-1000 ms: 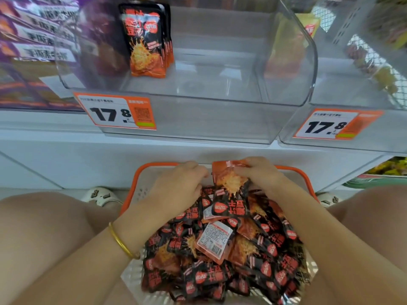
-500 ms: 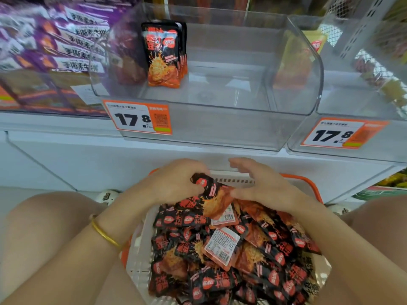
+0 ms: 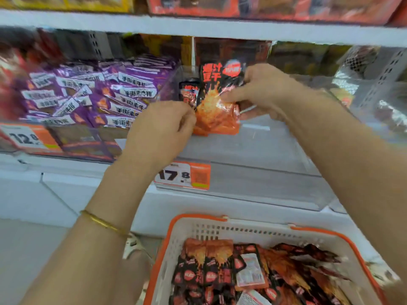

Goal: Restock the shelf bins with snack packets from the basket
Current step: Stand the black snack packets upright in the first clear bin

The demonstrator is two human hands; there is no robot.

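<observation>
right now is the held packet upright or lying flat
Upright: the packet stands tall, label top upward, orange end down, pinched at its sides by the left hand and right hand.

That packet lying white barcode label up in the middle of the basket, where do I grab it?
Come from above and pinch the white-label packet by its near orange edge: it lies flat, topmost and seemingly uncovered, in the basket, so that thin seam should lift free.

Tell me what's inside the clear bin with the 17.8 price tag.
Black-and-orange packets stand at the back left of the bin; the left hand and right hand hold another packet just in front. The hands and that packet hide part of the row, so no count is possible.
</observation>
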